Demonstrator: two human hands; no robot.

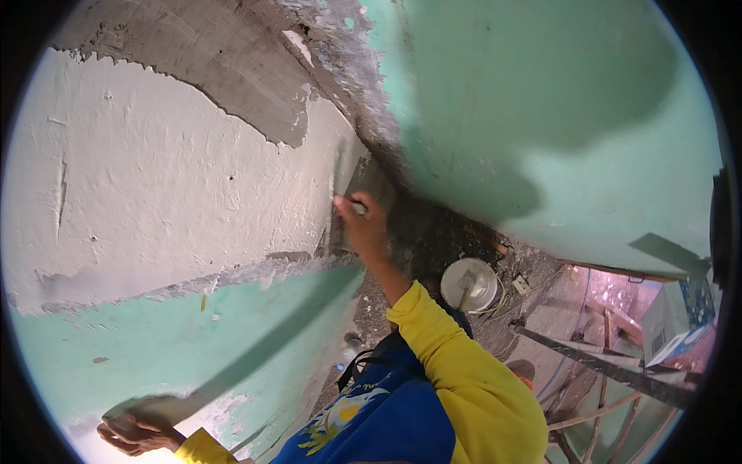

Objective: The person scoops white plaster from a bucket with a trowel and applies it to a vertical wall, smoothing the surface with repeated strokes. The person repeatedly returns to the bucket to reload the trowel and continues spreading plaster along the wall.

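Your right hand (pixel 366 226) grips the trowel (pixel 369 176), your left hand (pixel 139 435) curls loosely, contents unclear; uneven pressure could gouge the white plaster (pixel 178 170).

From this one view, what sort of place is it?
Probably a room under renovation: a rough white coat borders a bare grey patch, a green wall has chipped paint, and a white bucket stands nearby.
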